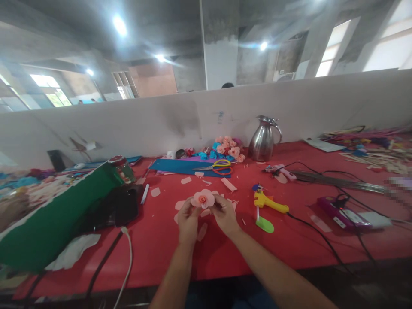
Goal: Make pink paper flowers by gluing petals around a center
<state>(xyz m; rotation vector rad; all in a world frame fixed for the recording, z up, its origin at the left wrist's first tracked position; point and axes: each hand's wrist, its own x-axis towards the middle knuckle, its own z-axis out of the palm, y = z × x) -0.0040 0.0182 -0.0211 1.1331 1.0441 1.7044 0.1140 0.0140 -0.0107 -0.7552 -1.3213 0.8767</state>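
A pink paper flower [202, 199] with a darker, coral centre is held up between my two hands over the red table. My left hand [188, 216] is closed on its left side, and my right hand [224, 212] pinches its right side. Around and under the hands lie pink paper petals [155, 192], several of them cut into rounded pieces. Beyond the flower, scissors [214, 166] with yellow and red handles rest on a blue sheet [174, 166]. To the right is a yellow hot glue gun [270, 202] with its nozzle end at a green stand [265, 225].
A steel jug [262, 139] stands by the white partition [144, 124], beside a bunch of finished paper flowers [230, 148]. A green box [67, 210] fills the left side. Rightward lie a purple power strip [343, 214], cables and sticks [376, 159].
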